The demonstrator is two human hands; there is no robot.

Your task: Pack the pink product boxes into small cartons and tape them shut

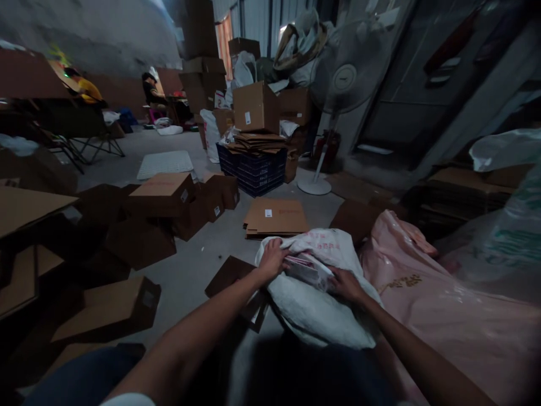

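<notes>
A white woven sack [321, 318] with red print lies in front of my knees, its mouth spread. Inside the opening is a stack of flat packets [302, 269] in clear plastic; what they contain is too dark to make out. My left hand [274, 260] is closed on the sack's left rim, its fingertips beside the packets. On the other side, my right hand [347, 285] has its fingers wrapped at the right end of the clear-wrapped packets, partly hidden by the sack.
Flattened cardboard boxes [276, 217] lie just beyond the sack. Brown cartons [163, 194] crowd the left floor. A large pink plastic bag [422, 282] bulges on the right. Farther back stand a blue crate [253, 169] and a fan [344, 79]. Two people sit at the far left.
</notes>
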